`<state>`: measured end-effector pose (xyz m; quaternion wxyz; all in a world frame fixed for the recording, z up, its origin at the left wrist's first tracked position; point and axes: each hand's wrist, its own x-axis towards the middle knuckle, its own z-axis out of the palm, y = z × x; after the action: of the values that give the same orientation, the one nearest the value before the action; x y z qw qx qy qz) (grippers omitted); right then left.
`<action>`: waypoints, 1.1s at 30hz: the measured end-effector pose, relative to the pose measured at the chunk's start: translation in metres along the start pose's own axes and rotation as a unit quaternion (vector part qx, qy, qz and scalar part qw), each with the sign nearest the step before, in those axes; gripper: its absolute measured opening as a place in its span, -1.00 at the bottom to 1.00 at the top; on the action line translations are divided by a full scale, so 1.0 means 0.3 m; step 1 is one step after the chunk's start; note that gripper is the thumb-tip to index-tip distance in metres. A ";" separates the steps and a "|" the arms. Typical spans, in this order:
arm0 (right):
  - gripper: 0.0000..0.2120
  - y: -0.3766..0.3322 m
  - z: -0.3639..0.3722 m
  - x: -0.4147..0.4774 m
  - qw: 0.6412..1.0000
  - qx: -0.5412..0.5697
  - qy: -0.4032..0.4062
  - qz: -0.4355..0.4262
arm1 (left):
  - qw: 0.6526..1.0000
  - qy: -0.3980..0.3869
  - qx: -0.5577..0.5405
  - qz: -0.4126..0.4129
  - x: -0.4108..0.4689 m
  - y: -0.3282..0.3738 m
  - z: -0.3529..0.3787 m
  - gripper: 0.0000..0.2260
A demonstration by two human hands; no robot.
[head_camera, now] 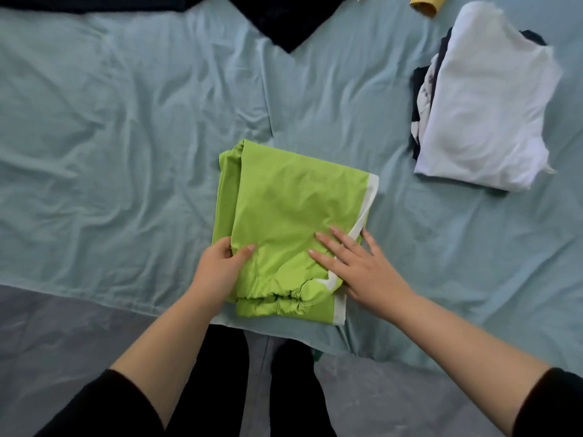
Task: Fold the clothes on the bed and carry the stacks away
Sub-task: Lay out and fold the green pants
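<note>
- While the green garment (pixel 284 209) lies folded into a rough rectangle at the near edge of the bed (pixel 126 137), both hands are on its near end.
- The left hand (pixel 220 266) pinches the near-left edge, thumb on top and fingers curled out of sight round the side of the fold.
- The right hand (pixel 356 266) lies flat on the near-right part, fingers straight and spread, pressing the cloth down beside its white trim.
- The cloth looks thin, light and soft, with a slight sheen, so it is probably a little slippery. The layers may slide over one another if lifted by one corner.
- A gathered, elastic-looking hem bunches at the near end. That thicker part would give a firmer hold than the smooth panel.
- To my eye the safest hold is from both long sides at once, with fingers slid under the whole bundle and thumbs on top, so the fold stays together.
- A stack (pixel 485 105) with a white piece on top sits to the far right, well apart from the green garment and a likely place for it.
- Dark cloth (pixel 290 17) lies at the far edge, seemingly not yet folded, and a yellow item (pixel 426 3) pokes in at the far right.
</note>
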<state>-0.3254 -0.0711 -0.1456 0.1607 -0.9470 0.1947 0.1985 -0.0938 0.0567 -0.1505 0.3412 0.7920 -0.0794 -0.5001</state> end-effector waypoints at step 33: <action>-0.32 -0.107 0.143 0.041 0.941 0.196 0.013 0.276 | 0.719 -0.129 0.635 0.250 0.135 -0.012 0.016 -0.15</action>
<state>-0.3145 -0.0305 -0.1811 0.2794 -0.8086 0.4851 0.1810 -0.0788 0.0383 -0.1839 -0.1430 0.7019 -0.6167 -0.3265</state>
